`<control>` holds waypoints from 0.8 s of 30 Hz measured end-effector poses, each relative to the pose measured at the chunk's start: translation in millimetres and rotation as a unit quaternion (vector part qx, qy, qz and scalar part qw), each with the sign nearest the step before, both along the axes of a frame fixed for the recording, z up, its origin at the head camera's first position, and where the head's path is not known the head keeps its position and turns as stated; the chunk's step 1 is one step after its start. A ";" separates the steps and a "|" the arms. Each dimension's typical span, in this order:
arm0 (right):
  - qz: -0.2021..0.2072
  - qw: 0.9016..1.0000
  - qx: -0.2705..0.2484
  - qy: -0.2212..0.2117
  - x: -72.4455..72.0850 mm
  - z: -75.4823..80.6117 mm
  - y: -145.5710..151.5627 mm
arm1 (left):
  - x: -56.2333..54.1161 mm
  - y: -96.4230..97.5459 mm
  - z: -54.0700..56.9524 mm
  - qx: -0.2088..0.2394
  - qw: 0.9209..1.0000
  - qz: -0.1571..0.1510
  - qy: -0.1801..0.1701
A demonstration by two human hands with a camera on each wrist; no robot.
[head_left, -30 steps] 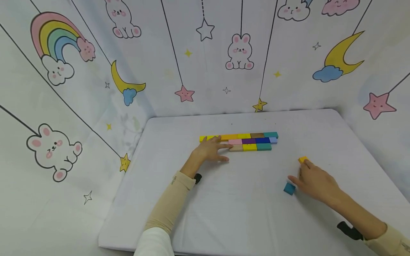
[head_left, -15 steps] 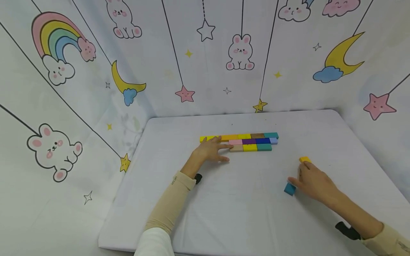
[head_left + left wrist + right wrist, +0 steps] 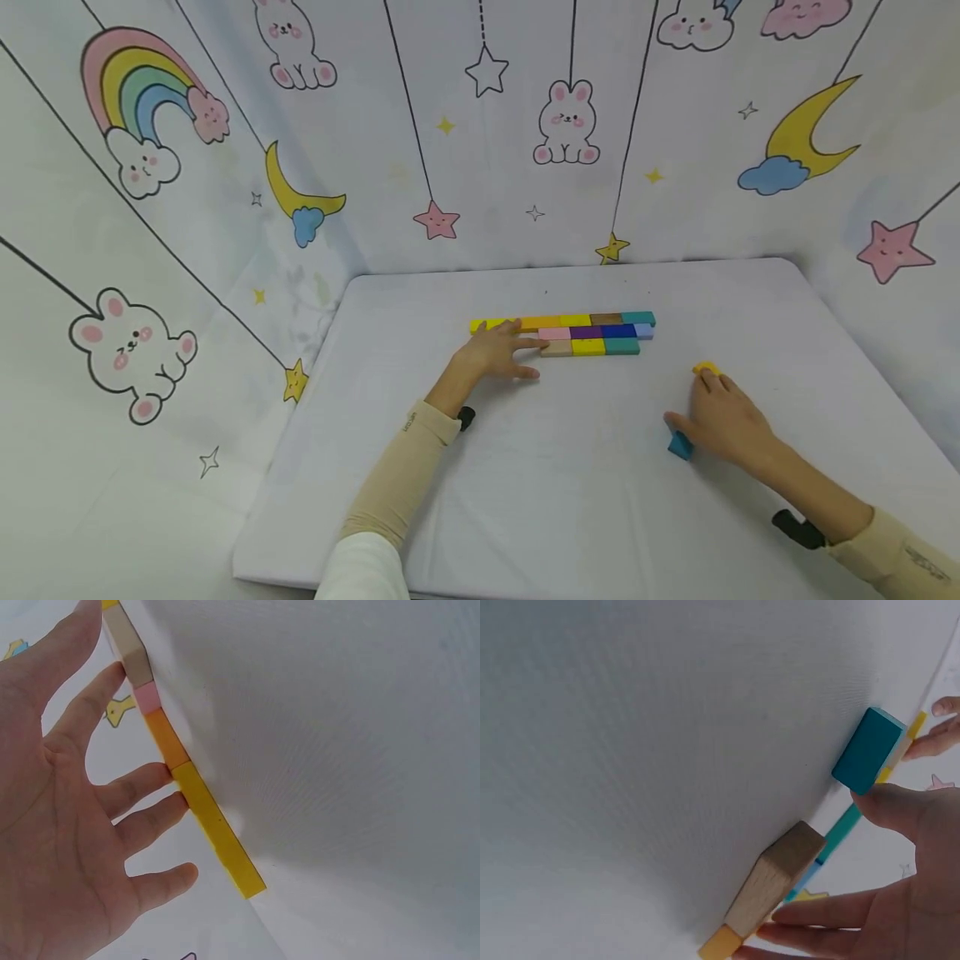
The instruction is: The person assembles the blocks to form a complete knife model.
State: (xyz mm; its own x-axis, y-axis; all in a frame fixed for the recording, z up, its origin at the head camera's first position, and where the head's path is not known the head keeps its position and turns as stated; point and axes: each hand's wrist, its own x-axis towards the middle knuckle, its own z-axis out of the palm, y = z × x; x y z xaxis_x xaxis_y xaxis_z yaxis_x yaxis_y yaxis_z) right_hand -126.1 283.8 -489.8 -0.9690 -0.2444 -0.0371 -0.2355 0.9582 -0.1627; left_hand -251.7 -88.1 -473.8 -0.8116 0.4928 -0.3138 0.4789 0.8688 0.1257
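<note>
My left hand lies with fingers spread at the left end of block rows on the table. In the left wrist view its fingertips touch a long yellow block and a tan block. My right hand is right of the rows, fingers extended. Its fingertips rest at a small yellow-orange block. The right wrist view shows a plain wooden block beside those fingers, hidden under the hand in the head view. A teal block stands at the thumb tip.
The rows hold several coloured blocks, among them a purple block, a dark blue block and a brown block. A white cloth covers the table. A wall hanging with printed bunnies and stars rises behind it.
My right hand has shifted slightly left, and the yellow-orange block has moved a little left under its fingertips. The thumb covers more of the teal block. My left hand stays in place.
</note>
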 end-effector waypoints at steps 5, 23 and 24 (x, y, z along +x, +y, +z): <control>0.017 1.000 -0.021 -0.007 -2.7 -1.0 -2.9 | -0.8 0.4 -1.6 -0.003 1.000 0.000 0.001; 0.065 0.997 -0.049 0.000 -4.6 -1.6 -13.5 | 0.0 1.1 2.1 -0.003 1.000 -0.001 -0.004; 0.068 0.996 -0.053 0.001 -4.6 -1.8 -13.7 | 0.0 1.0 2.2 -0.003 1.000 -0.002 -0.003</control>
